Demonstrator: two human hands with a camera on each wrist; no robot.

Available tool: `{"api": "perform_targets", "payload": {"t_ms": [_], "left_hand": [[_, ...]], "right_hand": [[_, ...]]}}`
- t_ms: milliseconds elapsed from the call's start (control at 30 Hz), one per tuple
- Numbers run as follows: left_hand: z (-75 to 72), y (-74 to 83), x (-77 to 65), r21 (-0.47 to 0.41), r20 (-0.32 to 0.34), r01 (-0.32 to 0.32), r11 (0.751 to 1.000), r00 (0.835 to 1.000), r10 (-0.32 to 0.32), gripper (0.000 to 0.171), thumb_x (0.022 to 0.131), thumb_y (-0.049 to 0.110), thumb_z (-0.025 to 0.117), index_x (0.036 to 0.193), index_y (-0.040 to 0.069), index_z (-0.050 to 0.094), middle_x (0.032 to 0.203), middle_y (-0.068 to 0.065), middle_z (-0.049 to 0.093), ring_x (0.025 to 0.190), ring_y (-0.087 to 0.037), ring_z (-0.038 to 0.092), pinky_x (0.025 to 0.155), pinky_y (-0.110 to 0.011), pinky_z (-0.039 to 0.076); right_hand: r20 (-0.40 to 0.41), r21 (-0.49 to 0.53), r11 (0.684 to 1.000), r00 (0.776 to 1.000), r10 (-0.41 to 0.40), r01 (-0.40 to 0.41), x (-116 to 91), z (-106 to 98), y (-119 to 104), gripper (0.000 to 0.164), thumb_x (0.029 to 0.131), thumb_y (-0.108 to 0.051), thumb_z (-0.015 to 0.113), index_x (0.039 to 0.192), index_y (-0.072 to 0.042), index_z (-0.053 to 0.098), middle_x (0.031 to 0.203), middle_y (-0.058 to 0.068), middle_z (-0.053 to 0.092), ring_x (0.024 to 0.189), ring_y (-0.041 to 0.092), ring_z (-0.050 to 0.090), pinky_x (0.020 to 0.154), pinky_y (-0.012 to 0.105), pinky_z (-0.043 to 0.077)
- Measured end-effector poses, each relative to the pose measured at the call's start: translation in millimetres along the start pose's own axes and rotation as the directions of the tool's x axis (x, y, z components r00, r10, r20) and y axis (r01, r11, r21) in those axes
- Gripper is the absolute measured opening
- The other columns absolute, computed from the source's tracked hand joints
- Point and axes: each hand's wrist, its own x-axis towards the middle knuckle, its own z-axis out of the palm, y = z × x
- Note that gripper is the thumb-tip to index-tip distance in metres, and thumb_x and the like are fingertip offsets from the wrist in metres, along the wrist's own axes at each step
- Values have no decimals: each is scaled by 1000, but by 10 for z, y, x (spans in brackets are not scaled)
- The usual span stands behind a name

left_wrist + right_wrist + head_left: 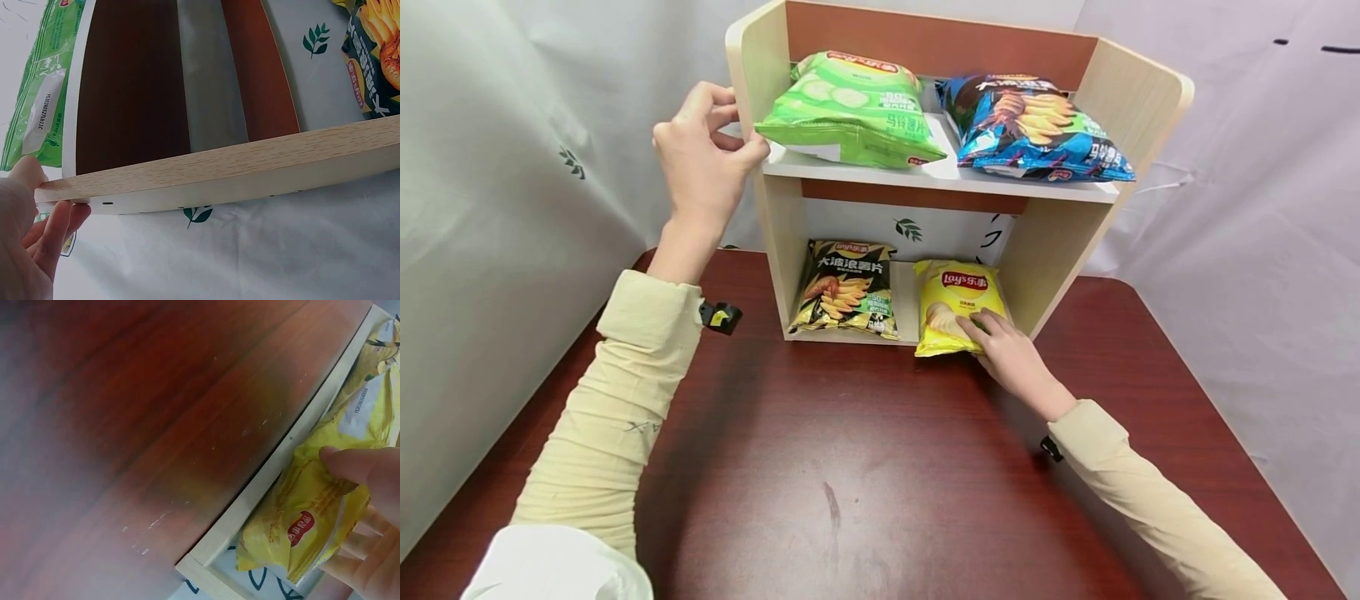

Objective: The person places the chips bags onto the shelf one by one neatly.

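My left hand (703, 158) pinches the front edge of the left side panel of a small two-tier wooden shelf (772, 233), thumb on one face and fingers on the other. On the lower tier, my right hand (1011, 354) grips the lower right part of a yellow bag of Lay's chips (958, 292). In the right wrist view the thumb lies across the yellow bag (300, 506), with the other fingers along its far side. A black bag of chips (847, 287) leans at the lower left, untouched by either hand.
A green chip bag (853, 108) and a blue chip bag (1037, 125) lie on the upper tier, their lower ends at its front edge. The shelf stands on a dark red wooden table (850, 467). Pale curtains (1247, 208) hang around the table.
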Motion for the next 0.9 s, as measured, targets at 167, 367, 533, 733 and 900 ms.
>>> {"api": "perform_targets", "payload": {"t_ms": [167, 367, 533, 733, 900], "left_hand": [[4, 5, -2, 1, 0, 0, 1000, 1000, 0, 24, 70, 18, 60, 93, 19, 64, 98, 0, 71, 52, 22, 47, 61, -6, 49], [6, 11, 1, -10, 3, 0, 1000, 1000, 0, 24, 70, 17, 60, 93, 18, 64, 98, 0, 71, 51, 22, 47, 60, -5, 48], [5, 12, 5, -6, 3, -1, 1000, 1000, 1, 24, 70, 17, 60, 93, 18, 64, 98, 0, 71, 51, 22, 47, 61, -6, 48], [6, 4, 3, -5, 6, -2, 1000, 1000, 2, 23, 70, 17, 60, 92, 17, 64, 98, 0, 71, 51, 22, 47, 61, -6, 48], [0, 3, 0, -8, 5, 1, 1000, 1000, -1, 23, 69, 17, 60, 92, 17, 64, 98, 0, 71, 51, 22, 47, 60, -5, 48]], "right_hand": [[8, 5, 1000, 1000, -7, 7, 15, 23, 28, 65, 67, -8, 75, 128, -11, 51, 121, 15, 56, 117, 35, 50, 86, 49, 49], [37, 0, 1000, 999, -11, 11, 4, 53, 63, 68, 68, -8, 74, 130, -10, 48, 128, 15, 54, 122, 35, 47, 96, 48, 44], [57, -8, 1000, 998, -10, 11, 8, 77, 81, 70, 69, -7, 73, 132, -8, 45, 131, 17, 51, 123, 37, 44, 100, 48, 40], [76, -30, 999, 997, -24, 26, 14, 124, 95, 75, 68, -7, 74, 135, -6, 40, 134, 20, 46, 125, 39, 41, 100, 52, 39], [98, -51, 998, 995, -33, 38, -4, 163, 94, 82, 68, -11, 75, 138, -5, 34, 138, 21, 41, 128, 40, 38, 101, 54, 37]]}}
